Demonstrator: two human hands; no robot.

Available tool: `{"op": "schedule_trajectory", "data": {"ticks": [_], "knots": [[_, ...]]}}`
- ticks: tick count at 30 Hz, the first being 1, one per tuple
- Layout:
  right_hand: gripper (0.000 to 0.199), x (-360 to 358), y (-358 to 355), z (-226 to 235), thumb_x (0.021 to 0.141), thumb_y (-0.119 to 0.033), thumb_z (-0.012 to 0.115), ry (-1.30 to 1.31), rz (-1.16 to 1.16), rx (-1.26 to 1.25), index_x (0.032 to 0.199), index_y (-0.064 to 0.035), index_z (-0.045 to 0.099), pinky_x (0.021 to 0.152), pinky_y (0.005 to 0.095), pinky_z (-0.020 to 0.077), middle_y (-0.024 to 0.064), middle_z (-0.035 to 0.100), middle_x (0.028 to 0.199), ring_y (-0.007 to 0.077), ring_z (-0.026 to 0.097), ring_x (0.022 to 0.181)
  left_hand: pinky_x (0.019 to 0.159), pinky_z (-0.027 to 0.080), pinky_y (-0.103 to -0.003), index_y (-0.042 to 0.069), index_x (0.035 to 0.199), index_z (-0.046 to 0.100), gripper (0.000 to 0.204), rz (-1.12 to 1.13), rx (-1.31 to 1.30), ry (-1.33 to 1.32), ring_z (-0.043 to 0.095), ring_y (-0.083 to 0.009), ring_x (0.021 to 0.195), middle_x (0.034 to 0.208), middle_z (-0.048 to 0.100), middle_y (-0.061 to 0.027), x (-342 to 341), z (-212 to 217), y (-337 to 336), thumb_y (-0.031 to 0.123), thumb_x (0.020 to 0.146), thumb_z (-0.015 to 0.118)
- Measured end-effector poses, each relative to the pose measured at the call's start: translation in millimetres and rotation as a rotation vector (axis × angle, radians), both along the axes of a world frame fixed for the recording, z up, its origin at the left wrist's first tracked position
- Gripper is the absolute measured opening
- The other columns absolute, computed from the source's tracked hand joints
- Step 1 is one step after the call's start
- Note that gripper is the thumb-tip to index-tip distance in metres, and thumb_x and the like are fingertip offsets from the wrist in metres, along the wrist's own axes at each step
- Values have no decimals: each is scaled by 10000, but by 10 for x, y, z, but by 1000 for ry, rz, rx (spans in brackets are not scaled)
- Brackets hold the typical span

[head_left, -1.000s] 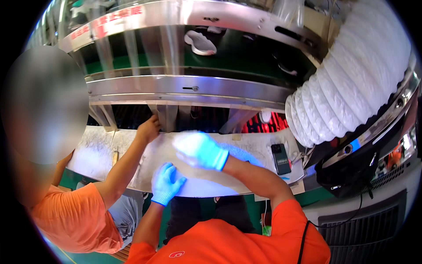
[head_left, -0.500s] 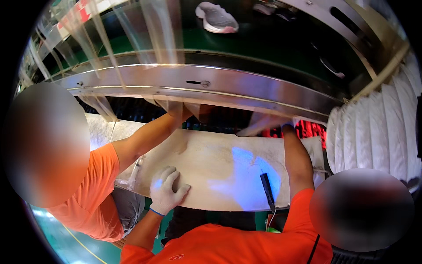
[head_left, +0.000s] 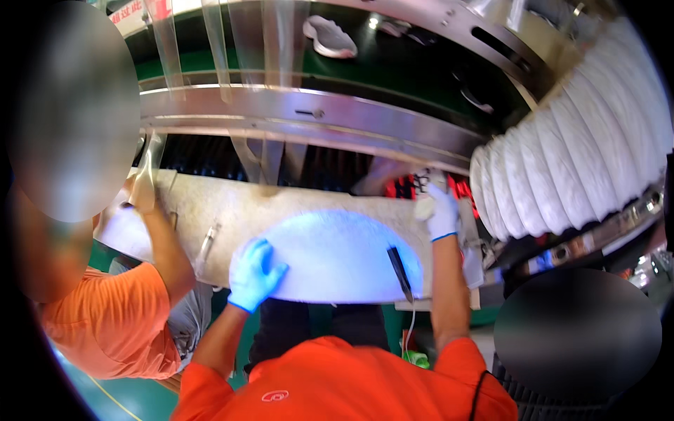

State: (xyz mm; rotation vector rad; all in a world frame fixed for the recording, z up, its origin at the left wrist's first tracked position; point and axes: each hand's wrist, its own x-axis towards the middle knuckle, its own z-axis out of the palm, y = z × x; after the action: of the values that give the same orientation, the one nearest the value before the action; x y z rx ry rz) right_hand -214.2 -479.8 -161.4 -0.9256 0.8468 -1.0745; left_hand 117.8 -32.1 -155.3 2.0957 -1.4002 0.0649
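Note:
My left hand (head_left: 254,274), in a white glove tinted blue by light, lies flat on the pale bench board (head_left: 210,193) with its fingers apart. Farther right, at the far edge of the board, my gloved right hand (head_left: 442,212) is closed on a pale item (head_left: 424,208) with a dark-patterned part, too blurred to name. Red light glows behind it. Between my hands, a slim black tool (head_left: 399,273) with a white cord stands out against a broad patch of blue light on the board.
At my left, a person in an orange shirt (head_left: 126,323) reaches over the same board, near a syringe-like tube (head_left: 206,242). Beyond runs a metal rail (head_left: 274,105), with clear hanging strips and a pale shoe (head_left: 330,38) on a green belt. A white ribbed duct (head_left: 562,154) fills the right.
My right hand has come back from beyond the board's far edge with the pale item. The blue patch has widened over my left hand. The neighbour's arm has drawn back leftward.

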Motion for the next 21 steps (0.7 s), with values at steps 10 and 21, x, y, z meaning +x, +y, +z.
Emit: {"op": "schedule_trajectory", "data": {"ticks": [10, 21], "knots": [[451, 439, 3402, 938, 1137, -385, 683, 170, 616, 87, 1466, -78, 649, 918, 413, 655, 31, 738, 1303, 221, 751, 1097, 1042, 588, -386, 20, 1634, 505, 792, -516, -326, 2020, 691, -232, 1268, 1499, 664, -150, -946, 273, -437, 159, 941, 864], [814, 799, -12, 3079, 913, -411, 810, 1190, -804, -969, 1531, 66, 577, 1284, 578, 421, 418, 515, 1601, 543, 482, 1532, 1161, 520, -519, -34, 1635, 469, 1051, 99, -306, 526, 621, -461, 1375, 1498, 631, -280, -832, 136, 65, 313, 769, 952]]}}
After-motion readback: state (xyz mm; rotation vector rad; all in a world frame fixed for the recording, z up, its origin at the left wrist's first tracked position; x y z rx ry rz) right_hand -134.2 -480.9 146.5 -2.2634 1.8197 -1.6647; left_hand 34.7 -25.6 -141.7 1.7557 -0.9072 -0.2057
